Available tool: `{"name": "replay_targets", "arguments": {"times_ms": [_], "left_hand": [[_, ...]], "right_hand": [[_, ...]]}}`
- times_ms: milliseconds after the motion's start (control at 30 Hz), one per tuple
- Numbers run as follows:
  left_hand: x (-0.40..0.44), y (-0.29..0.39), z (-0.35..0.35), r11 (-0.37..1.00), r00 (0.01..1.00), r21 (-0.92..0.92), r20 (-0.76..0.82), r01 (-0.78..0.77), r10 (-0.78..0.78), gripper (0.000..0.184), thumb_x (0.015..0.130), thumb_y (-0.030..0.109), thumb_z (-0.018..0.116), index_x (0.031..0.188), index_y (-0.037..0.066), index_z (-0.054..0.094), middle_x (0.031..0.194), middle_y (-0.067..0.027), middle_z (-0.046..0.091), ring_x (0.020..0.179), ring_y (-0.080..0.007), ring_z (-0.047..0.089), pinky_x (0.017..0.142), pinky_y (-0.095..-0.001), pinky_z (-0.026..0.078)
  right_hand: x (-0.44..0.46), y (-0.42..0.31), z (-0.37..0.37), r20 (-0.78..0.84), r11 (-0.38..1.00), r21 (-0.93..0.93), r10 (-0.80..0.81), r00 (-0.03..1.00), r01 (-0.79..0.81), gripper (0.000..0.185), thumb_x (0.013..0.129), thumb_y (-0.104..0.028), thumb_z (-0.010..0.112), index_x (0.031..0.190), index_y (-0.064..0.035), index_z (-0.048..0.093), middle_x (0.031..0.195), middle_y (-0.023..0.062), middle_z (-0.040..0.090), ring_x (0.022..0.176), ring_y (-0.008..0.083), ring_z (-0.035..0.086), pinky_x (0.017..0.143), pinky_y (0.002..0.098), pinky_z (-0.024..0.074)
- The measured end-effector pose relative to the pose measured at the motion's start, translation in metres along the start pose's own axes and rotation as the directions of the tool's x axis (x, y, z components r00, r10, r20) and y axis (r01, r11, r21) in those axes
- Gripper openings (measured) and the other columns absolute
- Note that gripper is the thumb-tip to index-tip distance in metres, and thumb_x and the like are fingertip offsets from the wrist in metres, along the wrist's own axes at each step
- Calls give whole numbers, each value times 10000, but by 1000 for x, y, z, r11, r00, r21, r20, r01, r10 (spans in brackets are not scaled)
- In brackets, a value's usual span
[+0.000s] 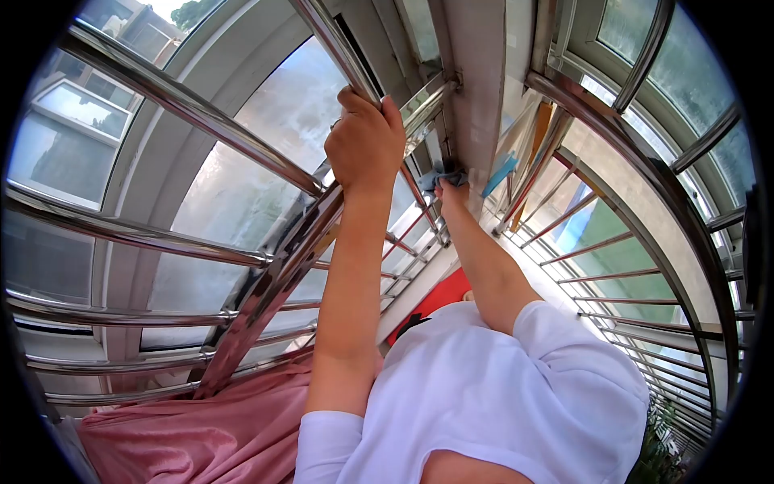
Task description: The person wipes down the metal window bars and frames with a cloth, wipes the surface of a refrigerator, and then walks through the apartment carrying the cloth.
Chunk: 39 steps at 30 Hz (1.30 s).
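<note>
My left hand (364, 143) is raised, its fingers wrapped round a shiny metal bar (343, 48) of the window railing. Further off, my right hand (453, 192) reaches out on a stretched arm. A bunched grey-blue cloth (445, 177) is in its fingers, against or close to the foot of a pale upright post (480, 89); contact cannot be made out. Part of the cloth is hidden by the hand.
Metal rails (193, 113) cross the window panes (298, 89) on the left. A curved dark rail (637, 153) with bars runs along the right. Pink fabric (193, 419) hangs at lower left. A blue strip (501, 173) and a red surface (435, 302) lie beyond my arms.
</note>
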<state>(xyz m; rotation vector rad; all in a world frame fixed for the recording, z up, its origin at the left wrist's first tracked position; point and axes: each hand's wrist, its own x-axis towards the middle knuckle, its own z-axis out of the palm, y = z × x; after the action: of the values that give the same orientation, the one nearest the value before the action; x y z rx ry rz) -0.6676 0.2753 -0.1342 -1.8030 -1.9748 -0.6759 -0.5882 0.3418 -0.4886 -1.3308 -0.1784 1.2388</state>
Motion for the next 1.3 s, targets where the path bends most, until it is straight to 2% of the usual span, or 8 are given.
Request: {"name": "replay_targets", "arguments": {"times_ms": [167, 267, 500, 733, 800, 900, 1067, 1300], "left_hand": [[1, 2, -3, 999, 999, 26, 1, 33, -33, 444, 913, 390, 527, 950, -44, 440, 717, -184, 668, 645, -349, 672, 597, -422, 545], [-2, 1, -4, 1000, 1000, -25, 1, 12, -12, 418, 911, 362, 542, 983, -38, 443, 742, -171, 665, 652, -340, 673, 587, -410, 544], [-2, 5, -2, 1000, 1000, 8, 3, 1, -1, 407, 909, 324, 549, 1028, -45, 425, 740, -156, 654, 631, -323, 666, 566, -395, 543], [-2, 5, 4, 998, 999, 58, -48, 9, -7, 419, 904, 333, 527, 998, -58, 410, 693, -163, 648, 602, -330, 661, 550, -407, 540], [2, 6, 5, 998, 997, 56, -79, 9, -5, 424, 911, 361, 507, 954, -50, 415, 667, -173, 651, 604, -340, 665, 556, -429, 541], [-2, 3, 3, 999, 999, 48, -44, 15, -13, 429, 912, 365, 508, 956, -51, 415, 678, -172, 653, 608, -342, 666, 558, -428, 541], [-2, 2, 2, 1000, 999, 18, -39, -1, 1, 435, 912, 374, 513, 962, -48, 418, 710, -176, 659, 627, -342, 668, 570, -421, 540], [-3, 2, 1, 1000, 999, -10, -48, -3, 2, 389, 888, 290, 565, 1004, -58, 434, 725, -164, 642, 608, -322, 659, 552, -385, 539]], "right_hand": [[-29, -31, 15, 49, 960, 135, -253, 966, 245, 578, 774, 17, 713, 1257, -31, 398, 1032, 142, 589, 685, 210, 654, 517, 255, 544], [-77, -89, 23, 90, 595, -219, -777, 623, 773, 292, 830, -52, 650, 1097, 5, 547, 1070, 117, 550, 846, 191, 576, 705, 294, 465], [-79, -122, 31, 207, 292, -293, -910, 359, 910, 305, 865, -49, 545, 1162, 17, 521, 1117, 190, 507, 990, 366, 502, 853, 371, 412], [7, 10, 10, -110, 794, -369, -553, 826, 483, 428, 838, -15, 531, 1262, -23, 476, 1173, 189, 540, 1006, 395, 563, 846, 433, 488], [-23, -7, 8, -7, 986, 167, -10, 1000, 11, 481, 854, -6, 579, 1305, -41, 415, 1151, 130, 570, 957, 292, 627, 723, 382, 564], [-71, -62, 31, 152, 912, 372, 126, 980, -174, 430, 870, 38, 574, 1262, -47, 420, 1160, 127, 565, 1007, 235, 623, 729, 318, 582], [-106, -91, 66, 12, 832, 356, -460, 888, 426, 291, 731, 20, 728, 997, 5, 610, 948, 71, 656, 802, 154, 631, 727, 279, 515], [-53, -27, 45, -98, 889, -39, -457, 884, 455, 259, 654, 21, 751, 896, 16, 657, 801, 51, 672, 736, 147, 633, 742, 301, 508]]}}
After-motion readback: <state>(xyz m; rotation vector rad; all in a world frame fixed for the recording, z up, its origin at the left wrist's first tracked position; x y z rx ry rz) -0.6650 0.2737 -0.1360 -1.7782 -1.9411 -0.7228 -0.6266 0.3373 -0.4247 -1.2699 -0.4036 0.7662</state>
